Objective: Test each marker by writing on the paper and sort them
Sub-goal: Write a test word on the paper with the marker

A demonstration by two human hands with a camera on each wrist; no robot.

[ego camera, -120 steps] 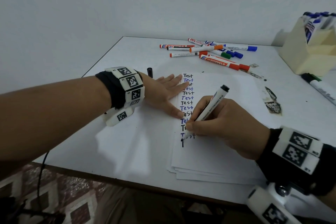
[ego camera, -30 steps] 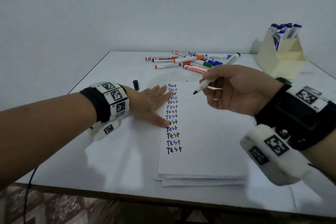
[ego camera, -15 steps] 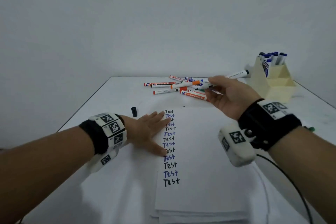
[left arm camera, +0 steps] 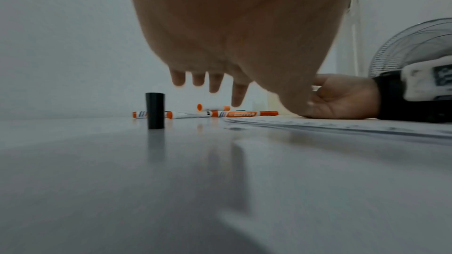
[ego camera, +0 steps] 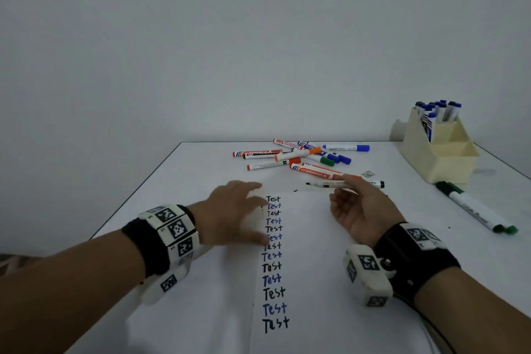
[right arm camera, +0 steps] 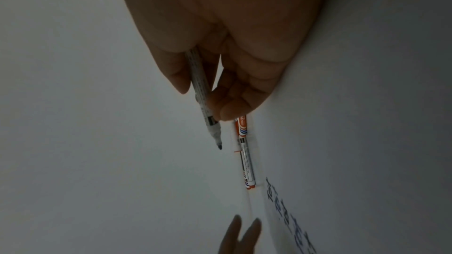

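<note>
The person's right hand [ego camera: 362,213] rests on its side on the white sheet of paper [ego camera: 316,282], thumb and fingers pinching an uncapped white-barrelled black marker [ego camera: 344,184]. The marker lies nearly level above the far edge of the sheet, its black tip pointing left toward the other hand. In the right wrist view the thumb and fingertips [right arm camera: 229,111] close round the barrel just behind the tip.

The left hand [ego camera: 232,214] hovers low over the white table [ego camera: 172,210] at the paper's left edge, fingers spread and relaxed, gripping nothing. A small black marker cap [left arm camera: 155,110] stands upright on the table just beyond those fingers in the left wrist view.

Down the paper runs a column of the word "Test" in black and blue ink. Farther back lies a loose pile of capped whiteboard markers [ego camera: 298,155] in orange, blue and green. At the right stands a cream plastic organiser [ego camera: 439,155] with blue-capped markers upright in its rear compartment, and beside it lies a green-capped marker [ego camera: 477,208].
</note>
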